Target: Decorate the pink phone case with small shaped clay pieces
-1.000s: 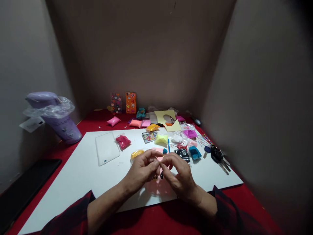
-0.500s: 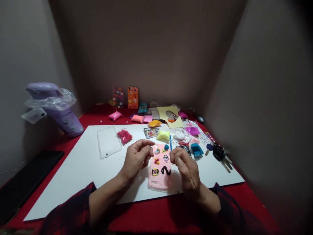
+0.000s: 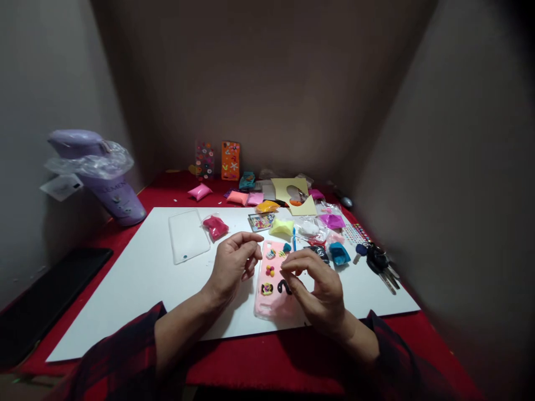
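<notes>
A pink phone case (image 3: 271,303) lies on the white board (image 3: 137,289), dotted with small clay shapes and a black curl. My left hand (image 3: 232,267) hovers just left of the case, its fingers curled in a loose pinch; what they hold, if anything, is too small to see. My right hand (image 3: 317,289) is over the case's right side, thumb and forefinger pinched together above the black curl. Both forearms wear dark plaid sleeves.
A clear phone case (image 3: 188,243) and a red clay packet (image 3: 215,227) lie on the board's left part. Several coloured clay packets, a yellow card (image 3: 292,196) and a key bunch (image 3: 378,262) crowd the far right. A purple jug (image 3: 100,178) stands left; a dark slab (image 3: 45,295) lies beside the board.
My hands, joined over the pink case a second ago, have drawn apart and uncovered it. The right hand has since come back over the case's right side.
</notes>
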A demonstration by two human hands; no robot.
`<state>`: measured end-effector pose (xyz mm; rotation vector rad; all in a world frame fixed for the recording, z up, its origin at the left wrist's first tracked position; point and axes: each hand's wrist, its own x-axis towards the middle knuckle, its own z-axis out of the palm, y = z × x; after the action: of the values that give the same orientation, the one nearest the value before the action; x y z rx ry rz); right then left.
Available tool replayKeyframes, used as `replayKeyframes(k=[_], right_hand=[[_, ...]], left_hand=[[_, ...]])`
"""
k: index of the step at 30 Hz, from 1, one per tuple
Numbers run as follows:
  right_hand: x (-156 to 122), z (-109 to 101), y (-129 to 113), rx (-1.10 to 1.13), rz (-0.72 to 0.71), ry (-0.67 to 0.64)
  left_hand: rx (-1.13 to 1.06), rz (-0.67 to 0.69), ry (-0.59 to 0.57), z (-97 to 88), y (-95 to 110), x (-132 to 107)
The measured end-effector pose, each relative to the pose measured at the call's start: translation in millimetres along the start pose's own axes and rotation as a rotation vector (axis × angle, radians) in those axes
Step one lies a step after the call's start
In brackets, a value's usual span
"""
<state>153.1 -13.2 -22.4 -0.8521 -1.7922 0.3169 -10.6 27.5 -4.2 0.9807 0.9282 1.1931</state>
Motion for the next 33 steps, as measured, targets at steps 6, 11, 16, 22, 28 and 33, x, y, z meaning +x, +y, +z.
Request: replayKeyframes(k=[6, 11, 16, 22, 28, 33], right_hand=[[0.5, 1.2, 1.5, 0.041, 0.031, -0.083], [1.5, 0.8, 0.0, 0.03, 0.004, -0.081], [0.1, 0.0, -0.1, 0.02, 0.058, -0.016], [-1.0, -0.5, 0.8, 0.071, 0.068, 0.046], [-1.4, -2.4, 1.3, 0.047, 0.057, 0.041], [-1.0, -0.8, 3.0, 0.005, 0.081, 0.075]], left_hand=[[-0.017, -0.009, -0.006, -0.7, -0.1, 0.8], [0.014, -0.027, -0.065, 0.8, 0.0, -1.1], [0.11, -0.078, -0.208, 2.5, -3.6, -3.7], [0.088, -0.116, -0.267, 3.2, -1.5, -5.4], [0.114, -0.118, -0.243, 6.2, 2.4, -8.0], [0.085, -0.087, -0.227, 2.7, -3.4, -3.7]])
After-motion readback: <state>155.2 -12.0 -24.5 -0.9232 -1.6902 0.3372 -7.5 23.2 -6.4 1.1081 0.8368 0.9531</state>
